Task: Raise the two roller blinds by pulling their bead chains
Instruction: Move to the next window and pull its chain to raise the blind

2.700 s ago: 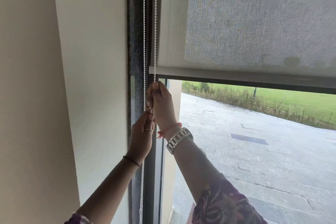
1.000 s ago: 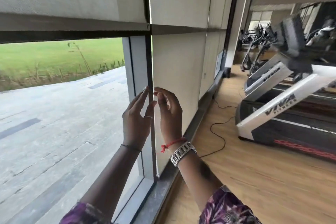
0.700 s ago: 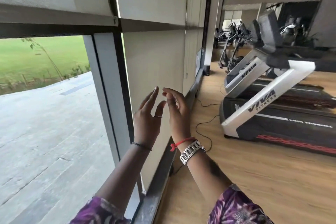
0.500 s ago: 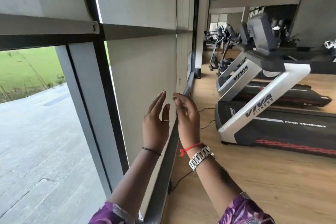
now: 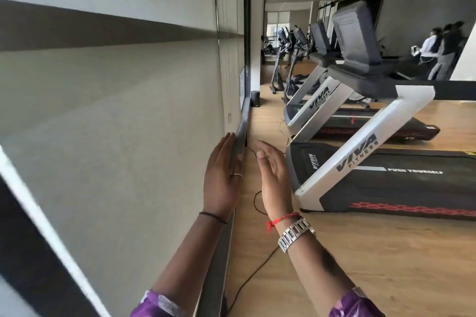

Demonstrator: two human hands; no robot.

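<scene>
A gym: treadmills (image 5: 373,152) marked "VIVA FITNESS" line a wooden floor (image 5: 386,252).

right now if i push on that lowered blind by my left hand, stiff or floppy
Probably floppy: the lowered blind is a thin hanging fabric sheet, so it would likely give and sway. Its surface looks matte and woven, so the open left hand likely would not slip.

Pale grey roller blind (image 5: 110,100) with a dark band; purple flowery sleeves (image 5: 356,304); red thread (image 5: 282,219) and silver watch (image 5: 296,234); white and black treadmill (image 5: 381,157) with red zigzags; light brown wood floor (image 5: 360,252)
</scene>
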